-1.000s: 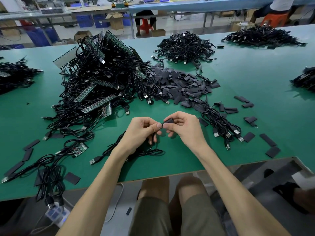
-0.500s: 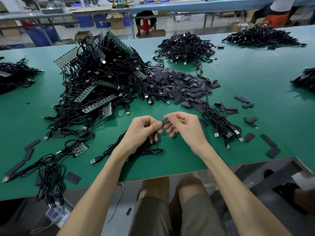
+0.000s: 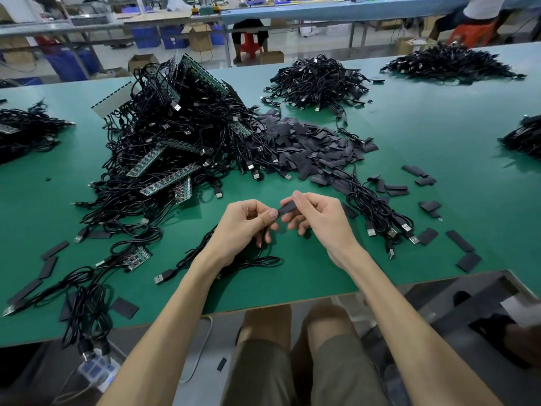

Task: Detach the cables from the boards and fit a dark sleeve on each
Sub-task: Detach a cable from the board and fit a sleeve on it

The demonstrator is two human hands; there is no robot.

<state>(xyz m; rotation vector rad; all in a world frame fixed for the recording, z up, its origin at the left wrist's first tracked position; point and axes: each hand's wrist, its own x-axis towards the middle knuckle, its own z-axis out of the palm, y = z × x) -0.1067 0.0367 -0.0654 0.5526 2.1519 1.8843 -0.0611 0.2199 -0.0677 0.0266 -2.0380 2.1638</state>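
My right hand (image 3: pixel 316 218) pinches a dark sleeve (image 3: pixel 287 207) between thumb and forefinger, just above the green table. My left hand (image 3: pixel 244 221) grips the end of a black cable (image 3: pixel 248 260), its thumb tip at the sleeve's left end; the cable's tip is hidden by my fingers. The cable loops under my left wrist to a USB plug (image 3: pixel 162 278). A big tangle of cables and green boards (image 3: pixel 175 148) lies behind my left hand. A heap of loose dark sleeves (image 3: pixel 310 145) lies behind my right hand.
A bundle of cables with USB plugs (image 3: pixel 380 218) lies right of my right hand. Loose sleeves (image 3: pixel 462 241) are scattered at right and at left (image 3: pixel 49 265). More cable piles (image 3: pixel 319 83) sit at the back. The table's front edge (image 3: pixel 292 304) is close to my knees.
My hands have stayed together at the same spot. The sleeve has shifted a little between my fingers against the cable end.
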